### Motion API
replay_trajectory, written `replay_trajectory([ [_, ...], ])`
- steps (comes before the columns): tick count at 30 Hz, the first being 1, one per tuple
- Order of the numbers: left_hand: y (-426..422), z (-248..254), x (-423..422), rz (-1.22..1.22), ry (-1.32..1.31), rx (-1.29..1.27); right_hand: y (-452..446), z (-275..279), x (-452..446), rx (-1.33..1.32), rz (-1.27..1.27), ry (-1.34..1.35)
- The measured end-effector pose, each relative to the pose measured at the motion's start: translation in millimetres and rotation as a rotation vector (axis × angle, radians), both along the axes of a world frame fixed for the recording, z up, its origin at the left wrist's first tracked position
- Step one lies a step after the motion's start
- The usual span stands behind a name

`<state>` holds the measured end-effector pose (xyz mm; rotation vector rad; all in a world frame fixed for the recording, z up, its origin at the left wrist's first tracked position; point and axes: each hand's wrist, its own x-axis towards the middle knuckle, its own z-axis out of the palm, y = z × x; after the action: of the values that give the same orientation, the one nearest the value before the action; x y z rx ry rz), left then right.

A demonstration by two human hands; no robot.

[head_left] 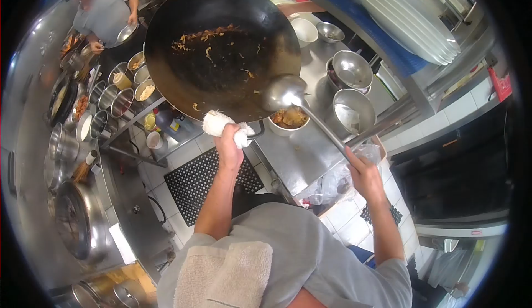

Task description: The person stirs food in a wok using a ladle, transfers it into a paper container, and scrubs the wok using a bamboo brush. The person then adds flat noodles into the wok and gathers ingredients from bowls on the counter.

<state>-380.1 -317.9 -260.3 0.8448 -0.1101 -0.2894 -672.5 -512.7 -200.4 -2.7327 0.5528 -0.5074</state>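
My left hand is closed round a white cloth at the near handle of a large dark wok. The wok is tilted, with scraps of brown and yellow food stuck to its inside. My right hand grips the long handle of a metal ladle. The ladle's bowl overlaps the wok's right rim, above a white bowl of brown food. Whether ladle and wok touch, I cannot tell.
Metal bowls stand right of the wok, below a shelf holding stacked white plates. Several metal containers line the left counter. Another person stands at the upper left with a pan. A black mat lies on the floor.
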Motion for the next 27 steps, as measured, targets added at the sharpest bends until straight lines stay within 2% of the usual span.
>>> replay_trajectory([
  [3,0,-5,6,-0.013,0.014,0.024,-8,16,-38,-0.032,-0.053,0.099],
  [10,8,-3,11,0.054,-0.03,0.105,-21,40,-59,0.019,-0.073,0.121],
  [15,12,4,3,0.08,0.03,0.134,-46,15,1,-0.049,-0.032,-0.007],
  [18,22,28,-12,0.047,0.066,0.127,-50,16,-2,-0.162,-0.049,0.087],
  [22,40,13,-5,0.009,0.051,0.128,-58,45,-56,-0.218,-0.086,0.234],
  [25,56,21,-8,0.004,0.082,0.143,-62,49,-84,0.002,-0.055,0.174],
  [27,71,26,-8,0.021,0.11,0.15,-54,22,-92,0.325,-0.097,0.062],
])
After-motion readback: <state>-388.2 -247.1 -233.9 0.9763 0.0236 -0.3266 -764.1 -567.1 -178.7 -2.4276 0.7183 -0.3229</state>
